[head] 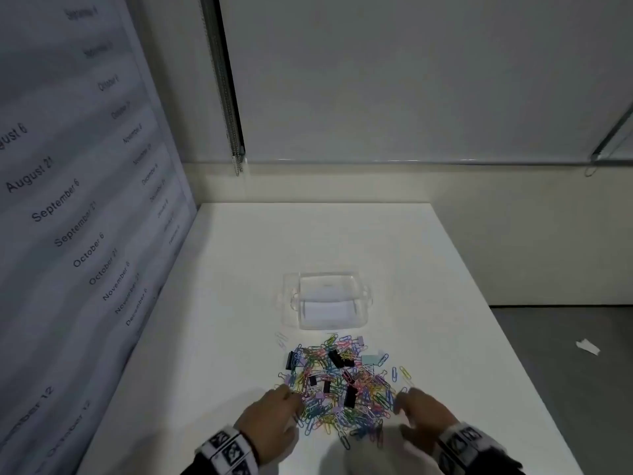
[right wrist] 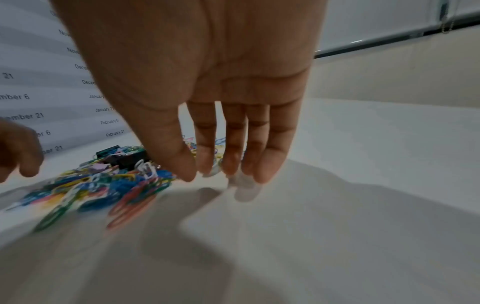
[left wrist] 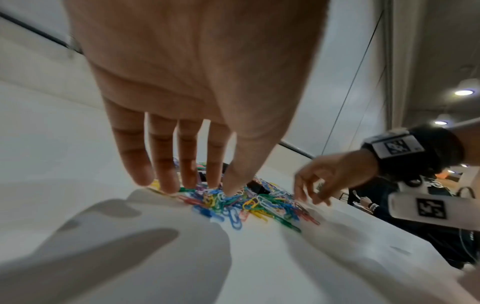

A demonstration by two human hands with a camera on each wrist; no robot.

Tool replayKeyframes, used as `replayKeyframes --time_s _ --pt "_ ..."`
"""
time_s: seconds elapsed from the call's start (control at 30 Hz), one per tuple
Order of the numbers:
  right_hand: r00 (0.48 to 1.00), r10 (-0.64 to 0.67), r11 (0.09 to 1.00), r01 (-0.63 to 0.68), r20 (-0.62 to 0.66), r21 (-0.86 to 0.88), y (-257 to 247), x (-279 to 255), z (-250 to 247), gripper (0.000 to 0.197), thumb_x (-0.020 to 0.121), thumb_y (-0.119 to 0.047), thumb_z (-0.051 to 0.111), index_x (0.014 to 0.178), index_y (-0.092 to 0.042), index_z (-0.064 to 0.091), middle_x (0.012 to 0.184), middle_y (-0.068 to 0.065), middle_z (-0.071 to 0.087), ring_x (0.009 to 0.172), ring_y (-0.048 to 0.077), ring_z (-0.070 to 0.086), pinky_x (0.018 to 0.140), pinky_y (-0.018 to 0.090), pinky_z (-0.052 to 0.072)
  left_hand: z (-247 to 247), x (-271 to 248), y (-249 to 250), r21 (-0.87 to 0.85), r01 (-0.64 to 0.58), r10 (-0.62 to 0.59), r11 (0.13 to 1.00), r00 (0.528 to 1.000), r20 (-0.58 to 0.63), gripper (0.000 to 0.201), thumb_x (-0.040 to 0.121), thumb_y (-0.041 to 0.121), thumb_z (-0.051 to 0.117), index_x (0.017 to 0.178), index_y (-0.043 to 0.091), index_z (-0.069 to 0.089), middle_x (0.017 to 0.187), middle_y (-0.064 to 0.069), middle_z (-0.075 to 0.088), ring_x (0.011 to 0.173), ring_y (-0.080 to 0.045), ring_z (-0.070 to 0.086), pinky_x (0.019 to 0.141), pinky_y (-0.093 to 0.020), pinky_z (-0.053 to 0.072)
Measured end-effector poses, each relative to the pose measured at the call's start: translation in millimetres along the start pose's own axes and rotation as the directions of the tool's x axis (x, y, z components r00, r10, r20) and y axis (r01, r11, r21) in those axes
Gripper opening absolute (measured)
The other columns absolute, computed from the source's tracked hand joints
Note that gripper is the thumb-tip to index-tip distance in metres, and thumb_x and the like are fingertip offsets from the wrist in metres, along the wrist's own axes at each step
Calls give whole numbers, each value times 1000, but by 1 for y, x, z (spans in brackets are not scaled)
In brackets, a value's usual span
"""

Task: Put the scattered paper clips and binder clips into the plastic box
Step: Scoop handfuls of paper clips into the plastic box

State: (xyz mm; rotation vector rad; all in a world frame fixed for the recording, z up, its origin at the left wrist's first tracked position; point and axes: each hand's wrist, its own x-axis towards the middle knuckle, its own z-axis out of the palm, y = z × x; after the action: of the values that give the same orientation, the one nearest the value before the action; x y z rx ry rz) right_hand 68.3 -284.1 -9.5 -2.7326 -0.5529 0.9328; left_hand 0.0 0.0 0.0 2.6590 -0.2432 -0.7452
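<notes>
Had both hands slack-fingered, gripping nothing: left hand (head: 274,418), right hand (head: 423,418) flanking clip pile (head: 339,382); feared hasty scoop scattering clips off counter (head: 445,269), short of plastic box (head: 329,299)

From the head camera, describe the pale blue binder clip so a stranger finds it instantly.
Start at the clear plastic box on the white table. The colourful clip pile lies just nearer. On its far right edge sits the pale blue binder clip, the only one that colour.

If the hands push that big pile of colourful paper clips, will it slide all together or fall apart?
Probably it spreads: the pile of colourful wire paper clips lies loose and flat, with strays already at its edges. The smooth white table should let them slide easily. With the left hand and right hand on opposite sides, tangled clips may bunch between them.
</notes>
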Motion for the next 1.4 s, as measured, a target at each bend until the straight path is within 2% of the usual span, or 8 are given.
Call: replayKeyframes --time_s 0.37,0.53,0.67,0.83,0.93,1.03,1.17,1.4 --pt "996 0 988 13 -87 152 -45 46 -5 71 69 -29 73 129 -18 36 107 -4 25 102 20 46 79 23 39 19 51 19 -133 14 -34 991 988 -150 84 69 46 73 140 30 30 135 0 26 127 -20 27 106 -32 37" --pt "997 -40 986 51 -71 160 -46 53 -7 50 70 -25 70 115 -20 48 97 -3 32 88 16 41 68 24 35 20 54 14 -227 -32 -28 973 966 -257 45 82 32 63 125 24 49 126 2 36 120 -14 33 99 -17 31" --pt "990 -57 982 79 -131 169 -45 53 -13 16 79 -18 58 92 -26 56 74 -20 36 82 12 43 64 20 31 16 52 6 -262 -54 -26 963 956 -291 24 91 21 52 114 20 57 108 4 41 99 -8 39 85 -14 32" --pt "977 -1 977 46 -215 207 -44 55 -20 29 85 -11 46 101 -20 68 69 -17 50 76 11 49 69 18 35 5 53 0 -384 -28 -95 923 950 -296 23 92 12 46 107 17 63 93 6 55 73 -7 49 65 -14 37" --pt "967 48 964 21 -250 264 -43 59 -24 32 87 -7 42 103 -20 66 82 -6 59 76 12 51 72 20 40 1 53 -1 -527 6 -182 850 942 -283 18 93 10 49 98 18 65 81 4 63 61 -2 54 59 -7 42" --pt "969 85 955 -13 -233 295 -41 63 -24 32 81 -6 53 109 -19 60 94 -3 53 80 14 49 75 21 42 -5 54 -2 -718 32 -272 695 936 -221 22 92 6 50 87 24 62 81 4 70 69 -16 68 71 -29 59" --pt "990 23 976 8 -141 217 -42 66 -24 42 75 -22 68 114 -23 53 87 -7 41 75 9 44 64 15 33 -18 54 3 -887 51 -281 459 956 -90 18 95 0 43 100 7 59 73 3 67 51 1 62 60 -23 59" --pt "993 33 979 -9 -112 204 -42 71 -31 33 70 -12 60 61 -40 45 65 -17 52 59 -6 46 52 5 34 -20 56 4 -951 110 -297 288 955 20 11 92 4 53 101 9 58 76 -3 55 68 -12 64 56 -17 56"
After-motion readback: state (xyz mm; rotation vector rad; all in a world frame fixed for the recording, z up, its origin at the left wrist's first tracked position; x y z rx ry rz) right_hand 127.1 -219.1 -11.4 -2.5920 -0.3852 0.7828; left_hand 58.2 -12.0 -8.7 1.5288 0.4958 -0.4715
